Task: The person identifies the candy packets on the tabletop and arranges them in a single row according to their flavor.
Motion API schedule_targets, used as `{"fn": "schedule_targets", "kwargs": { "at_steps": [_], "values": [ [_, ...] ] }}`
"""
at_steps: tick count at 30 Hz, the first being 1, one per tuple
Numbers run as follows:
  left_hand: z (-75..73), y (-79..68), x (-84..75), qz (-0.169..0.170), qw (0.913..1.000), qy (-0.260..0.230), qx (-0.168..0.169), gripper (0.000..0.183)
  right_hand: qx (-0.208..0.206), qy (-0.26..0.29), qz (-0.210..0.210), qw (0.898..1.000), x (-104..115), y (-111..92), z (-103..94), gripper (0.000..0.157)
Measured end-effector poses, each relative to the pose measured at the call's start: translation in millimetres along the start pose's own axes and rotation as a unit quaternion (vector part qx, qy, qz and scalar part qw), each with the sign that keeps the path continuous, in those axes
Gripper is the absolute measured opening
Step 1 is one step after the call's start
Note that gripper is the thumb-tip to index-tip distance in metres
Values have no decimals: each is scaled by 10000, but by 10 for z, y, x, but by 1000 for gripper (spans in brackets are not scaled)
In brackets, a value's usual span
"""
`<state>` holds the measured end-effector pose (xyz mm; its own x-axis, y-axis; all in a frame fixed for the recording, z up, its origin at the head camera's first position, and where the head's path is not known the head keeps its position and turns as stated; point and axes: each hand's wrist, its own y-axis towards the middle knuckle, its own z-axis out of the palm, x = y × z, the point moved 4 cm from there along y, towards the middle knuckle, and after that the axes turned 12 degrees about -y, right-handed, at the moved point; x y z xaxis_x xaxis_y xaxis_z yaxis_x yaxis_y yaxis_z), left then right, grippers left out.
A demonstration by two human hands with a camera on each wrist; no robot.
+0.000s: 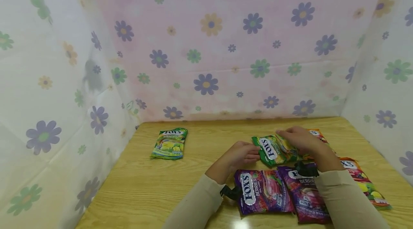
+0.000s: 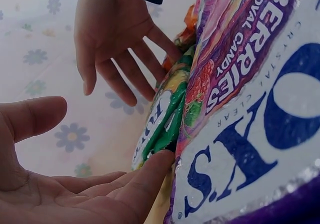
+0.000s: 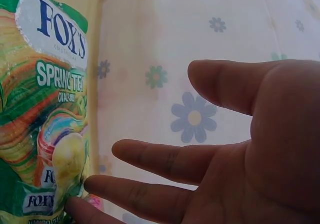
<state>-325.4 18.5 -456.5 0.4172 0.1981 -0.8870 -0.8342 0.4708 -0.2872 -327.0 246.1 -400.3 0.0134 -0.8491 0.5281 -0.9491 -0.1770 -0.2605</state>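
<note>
A green candy bag (image 1: 268, 149) marked FOX'S lies sideways on the table between the two hands. My left hand (image 1: 239, 156) is at the bag's left end, its fingers extended and the fingertips at the edge. Over the bag's right part is my right hand (image 1: 298, 140), with fingers loosely straight; in the right wrist view its fingertips meet or nearly meet the green bag (image 3: 55, 109). Neither hand grips it. Just in front lie two purple berries bags, one (image 1: 262, 191) below the left wrist and another (image 1: 306, 196) partly behind the right sleeve.
Another green FOX'S bag (image 1: 170, 144) lies alone at the back left of the wooden table (image 1: 145, 186). Orange-red bags, one at the front right (image 1: 364, 182) and one at the back (image 1: 317, 135), are partly covered by the right arm. Flowered cloth (image 1: 226, 53) walls three sides.
</note>
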Motion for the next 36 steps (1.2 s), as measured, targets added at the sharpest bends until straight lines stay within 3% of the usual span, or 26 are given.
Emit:
{"fn": "schedule_targets", "kwargs": {
  "at_steps": [8,18,36],
  "values": [
    [-34,5,-25,57,10000,-9,16,47,-72,-180,-104,9998,66,-15,21,91],
    [-100,1,-93,239,9997,29,-44,57,89,131,-140,9998,57,24,94,84],
    [-276,-26,-189,356,9990,-118,-228,44,31,275,-391,9989,105,61,155,74]
  ]
}}
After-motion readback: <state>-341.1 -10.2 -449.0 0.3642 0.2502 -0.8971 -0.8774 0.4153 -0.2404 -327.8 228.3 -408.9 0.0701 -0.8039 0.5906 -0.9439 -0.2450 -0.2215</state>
